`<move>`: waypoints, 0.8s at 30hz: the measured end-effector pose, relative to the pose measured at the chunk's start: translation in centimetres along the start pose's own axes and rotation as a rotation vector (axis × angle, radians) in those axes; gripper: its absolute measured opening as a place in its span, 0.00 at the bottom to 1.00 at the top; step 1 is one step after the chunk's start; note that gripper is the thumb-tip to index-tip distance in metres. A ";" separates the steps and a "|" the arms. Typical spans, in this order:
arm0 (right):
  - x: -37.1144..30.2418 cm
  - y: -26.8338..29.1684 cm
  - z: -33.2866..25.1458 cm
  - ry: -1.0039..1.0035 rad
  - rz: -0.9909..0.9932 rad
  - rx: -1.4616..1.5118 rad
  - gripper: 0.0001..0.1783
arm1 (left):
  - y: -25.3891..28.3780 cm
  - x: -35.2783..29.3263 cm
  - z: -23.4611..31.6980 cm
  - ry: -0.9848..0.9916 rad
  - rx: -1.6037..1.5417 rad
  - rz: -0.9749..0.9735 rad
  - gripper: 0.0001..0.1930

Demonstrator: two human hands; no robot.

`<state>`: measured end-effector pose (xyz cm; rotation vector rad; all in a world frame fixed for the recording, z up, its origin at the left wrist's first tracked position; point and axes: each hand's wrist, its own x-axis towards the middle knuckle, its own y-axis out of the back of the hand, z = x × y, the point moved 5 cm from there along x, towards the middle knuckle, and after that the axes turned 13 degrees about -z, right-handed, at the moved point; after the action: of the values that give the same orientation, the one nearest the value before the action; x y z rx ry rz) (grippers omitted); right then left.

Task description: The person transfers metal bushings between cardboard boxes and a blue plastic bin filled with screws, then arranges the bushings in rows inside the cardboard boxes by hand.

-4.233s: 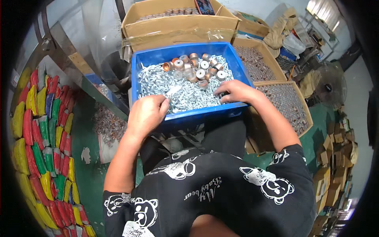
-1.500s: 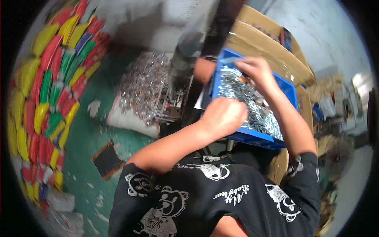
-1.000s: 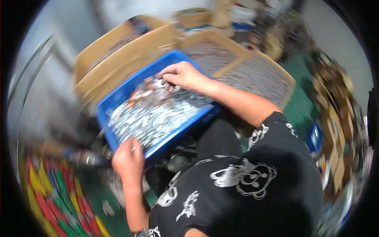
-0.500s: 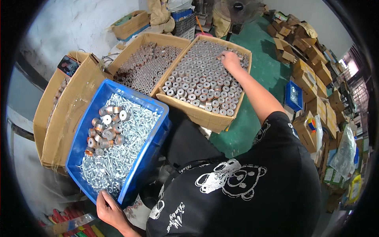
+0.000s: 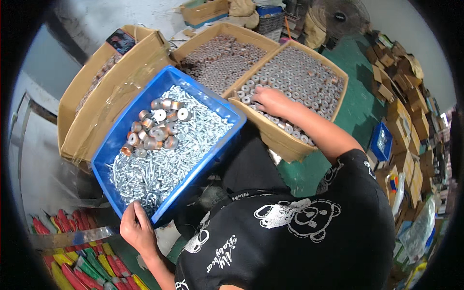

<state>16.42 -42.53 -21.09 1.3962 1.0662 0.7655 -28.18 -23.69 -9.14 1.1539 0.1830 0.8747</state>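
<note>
My left hand (image 5: pixel 137 229) is closed at the near edge of a tilted blue plastic bin (image 5: pixel 107 174), thumb and fingers pinching its rim. Loose silvery screws (image 5: pixel 193 145) fill the bin. On top of them lies a small heap of metal cylinders (image 5: pixel 157 131) with center holes and copper-coloured bands. My right hand (image 5: pixel 275 102) reaches over the near left corner of a cardboard carton (image 5: pixel 275 137) packed with similar upright cylinders (image 5: pixel 309 72). Its fingers are bent down onto the cylinders there and appear closed on one; the fingertips are partly hidden.
A second carton (image 5: pixel 244 31) of cylinders adjoins the first. Left of the bin leans another carton (image 5: pixel 116 92) with a phone (image 5: pixel 121 41) at its top. A fan (image 5: pixel 340 17) stands behind, and boxes (image 5: pixel 411 123) line the right. Colourful bundles (image 5: pixel 92 263) lie lower left.
My right hand has moved from the carton's far side to its near left corner. The view has shifted, so everything sits farther right and more bundles show. My left hand stays at the bin's edge.
</note>
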 end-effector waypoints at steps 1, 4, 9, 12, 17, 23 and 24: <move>0.0 -0.1 1.0 0.088 0.067 0.102 0.15 | -0.1 0.1 -0.3 0.025 0.013 -0.024 0.08; 0.4 1.8 3.2 -0.084 -0.167 1.085 0.18 | 0.2 -0.4 -0.5 0.011 0.013 0.023 0.08; 5.8 4.9 6.2 0.183 -0.117 1.737 0.23 | 0.0 0.1 -0.5 0.038 0.022 -0.009 0.08; 14.8 4.6 6.6 -0.026 -0.119 1.235 0.15 | 0.0 0.0 -0.9 0.117 0.044 -0.057 0.08; 23.4 0.8 12.5 -0.373 -0.081 -0.089 0.16 | 0.1 0.3 -0.3 0.173 0.067 -0.054 0.08; 24.6 -1.9 17.1 -0.507 -0.157 -0.014 0.18 | 0.2 0.8 0.0 0.149 0.071 0.000 0.06; 24.8 -1.8 16.9 -0.524 -0.167 -0.075 0.17 | 0.2 0.8 -0.1 0.174 0.075 0.008 0.06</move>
<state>40.81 -26.43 -28.28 1.3243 0.7209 0.2859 -27.81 -23.06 -8.73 1.1486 0.3558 0.9829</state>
